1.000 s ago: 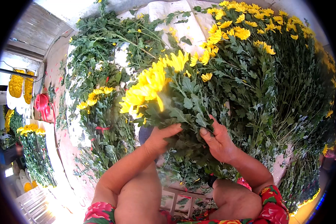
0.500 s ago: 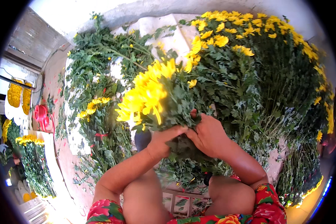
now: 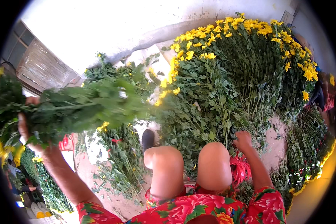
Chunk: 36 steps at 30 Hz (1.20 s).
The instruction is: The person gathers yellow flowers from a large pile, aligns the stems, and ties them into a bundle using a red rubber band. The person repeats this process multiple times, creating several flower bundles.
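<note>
My left hand point(image 3: 28, 128) is stretched far out to the left, its fingers wrapped around a bunch of yellow chrysanthemums point(image 3: 82, 102). The leafy stems reach right, blurred by motion, while some yellow heads hang at the left rim of the view. My right hand point(image 3: 243, 141) is low beside my right knee, fingers curled in; whatever it may hold is too small to make out. Just below it lies a bundle of red plastic strips point(image 3: 240, 168), partly behind my knee. In front of my knees spreads a large pile of cut chrysanthemums point(image 3: 227, 82), yellow heads at the far edge.
More loose chrysanthemum stems point(image 3: 125, 160) lie left of my legs. A red plastic object point(image 3: 66, 143) stands behind them. Further bunches point(image 3: 302, 138) lie at the right edge. A white wall point(image 3: 119, 26) closes off the far side, and another person point(image 3: 324, 97) is partly visible at the right.
My hands have parted. The left has carried the bunch from the middle far to the left, turning its heads outward. The right has dropped to beside my right knee.
</note>
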### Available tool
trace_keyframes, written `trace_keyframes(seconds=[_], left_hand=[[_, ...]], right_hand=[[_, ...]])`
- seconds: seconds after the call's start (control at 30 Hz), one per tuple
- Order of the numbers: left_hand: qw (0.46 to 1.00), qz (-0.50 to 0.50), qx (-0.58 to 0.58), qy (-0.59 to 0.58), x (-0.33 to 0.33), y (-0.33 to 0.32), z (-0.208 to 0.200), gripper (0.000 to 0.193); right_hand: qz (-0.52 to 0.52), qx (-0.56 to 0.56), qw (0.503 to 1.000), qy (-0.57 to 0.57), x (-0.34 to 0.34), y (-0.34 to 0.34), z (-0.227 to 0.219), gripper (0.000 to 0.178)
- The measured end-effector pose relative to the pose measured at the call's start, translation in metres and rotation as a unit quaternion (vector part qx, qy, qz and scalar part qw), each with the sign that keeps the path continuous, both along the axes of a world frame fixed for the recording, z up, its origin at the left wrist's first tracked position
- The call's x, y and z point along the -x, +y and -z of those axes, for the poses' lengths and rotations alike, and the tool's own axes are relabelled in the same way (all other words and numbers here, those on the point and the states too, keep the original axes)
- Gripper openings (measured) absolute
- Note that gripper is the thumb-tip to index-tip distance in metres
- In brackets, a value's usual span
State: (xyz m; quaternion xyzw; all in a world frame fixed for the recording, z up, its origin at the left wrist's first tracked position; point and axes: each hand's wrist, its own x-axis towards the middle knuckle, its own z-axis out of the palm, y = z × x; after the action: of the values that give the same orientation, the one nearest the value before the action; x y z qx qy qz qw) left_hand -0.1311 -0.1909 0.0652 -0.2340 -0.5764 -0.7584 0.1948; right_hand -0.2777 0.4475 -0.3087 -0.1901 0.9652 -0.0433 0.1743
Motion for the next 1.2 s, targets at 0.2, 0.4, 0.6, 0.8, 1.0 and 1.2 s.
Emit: trace_keyframes(seconds=[0.2,0.4,0.6,0.8,1.0,1.2], left_hand=[[0.794,-0.365,0.426,-0.233,0.010,0.115,-0.090,0.035],[0.789,0.081,0.347,-0.500,0.072,0.267,0.027,0.048],[0.667,0.397,0.369,-0.511,0.060,0.320,0.134,0.036],[0.567,0.429,0.473,-0.520,0.052,0.313,0.189,0.055],[0.680,0.154,0.617,-0.365,0.025,0.362,0.105,0.089],[0.645,0.015,0.743,-0.176,-0.060,0.380,0.117,0.119]], right_hand=[[0.045,0.248,0.937,0.241,-0.076,-0.003,-0.098,0.046],[-0.323,0.297,0.809,0.392,-0.128,-0.110,-0.254,0.055],[-0.347,0.154,0.800,0.465,-0.141,-0.085,-0.242,0.063],[-0.287,0.121,0.796,0.518,-0.173,-0.065,-0.217,0.065],[-0.227,0.130,0.890,0.372,-0.180,-0.044,-0.160,0.049],[-0.209,0.098,0.897,0.378,-0.179,-0.058,-0.170,0.041]])
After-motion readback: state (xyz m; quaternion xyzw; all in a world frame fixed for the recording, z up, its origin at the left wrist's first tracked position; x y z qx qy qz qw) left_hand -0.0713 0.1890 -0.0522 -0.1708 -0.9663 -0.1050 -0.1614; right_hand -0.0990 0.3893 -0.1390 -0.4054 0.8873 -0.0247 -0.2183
